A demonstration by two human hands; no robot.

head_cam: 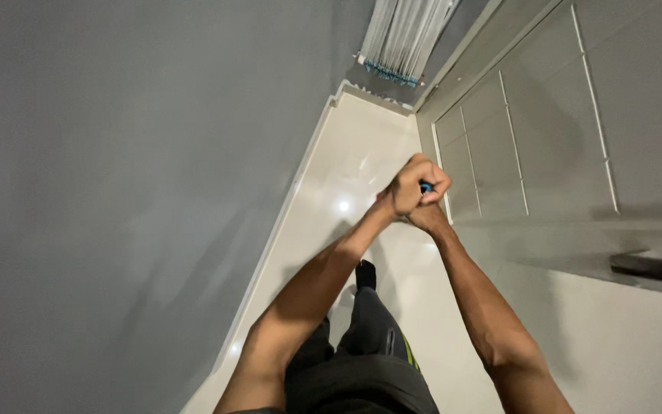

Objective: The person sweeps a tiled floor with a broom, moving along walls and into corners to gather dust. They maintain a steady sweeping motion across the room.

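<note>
My two hands meet in front of me, arms stretched out over the floor. My left hand point(409, 186) is curled into a fist on top, and a small blue object point(427, 186) peeks out between its fingers. My right hand point(429, 219) presses in from underneath, mostly hidden behind the left. I cannot tell whether it also grips the blue object. The rest of the blue object is hidden inside the fist.
I stand in a narrow passage with a glossy cream floor point(362, 165). A plain grey wall point(116, 192) runs along the left, a tiled wall point(530, 138) along the right. A pale curtain with blue trim point(401, 38) hangs at the far end. A dark ledge point(653, 270) juts out at right.
</note>
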